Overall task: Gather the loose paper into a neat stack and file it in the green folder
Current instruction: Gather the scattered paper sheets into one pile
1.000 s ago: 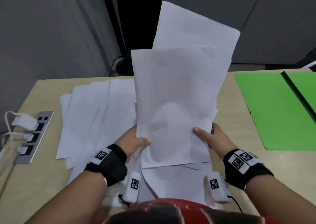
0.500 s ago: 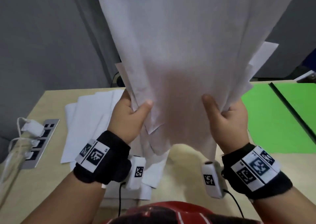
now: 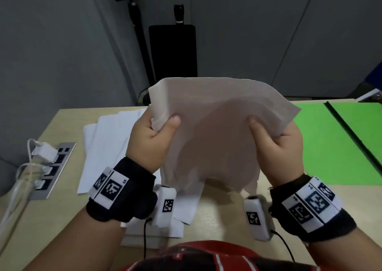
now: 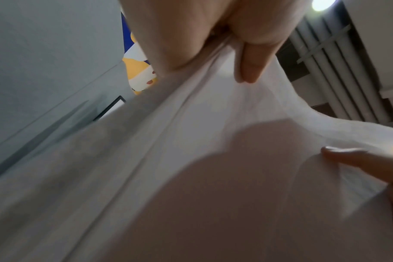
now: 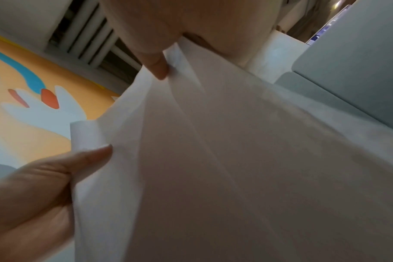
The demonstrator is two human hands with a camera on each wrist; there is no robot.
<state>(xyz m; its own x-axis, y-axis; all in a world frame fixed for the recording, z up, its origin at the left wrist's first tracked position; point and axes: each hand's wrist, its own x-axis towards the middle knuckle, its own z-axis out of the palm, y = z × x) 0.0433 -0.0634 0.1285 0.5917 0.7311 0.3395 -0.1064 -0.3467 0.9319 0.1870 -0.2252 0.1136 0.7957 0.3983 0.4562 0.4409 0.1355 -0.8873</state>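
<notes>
Far left on the worktop (image 3: 62, 124), a socket strip (image 3: 52, 170) with a white charger (image 3: 44, 152) plugged in. Next to it, loose sheets (image 3: 107, 146) lie fanned flat, some running under the left forearm toward the near edge. Left hand (image 3: 152, 140) raised above the worktop, wrist band toward me, thumb on the near face of a held bundle of paper (image 3: 219, 130), fingers curled behind its left edge; grip narrow, pinching the sheets. The bundle hangs between both hands, top edge bowed away, bottom corners uneven and clear of the worktop. Thin, light, floppy stuff: it buckles under its own weight and the sheets look apt to slide over one another, so I judge it best taken at opposite side edges, low, with a firm pinch, then tapped square. Right hand (image 3: 277, 144) mirrors the left, thumb in front, fingers behind the right edge, also pinching paper. Furthest right, the green folder (image 3: 330, 146) lies open and flat, with no paper on the part in view.
</notes>
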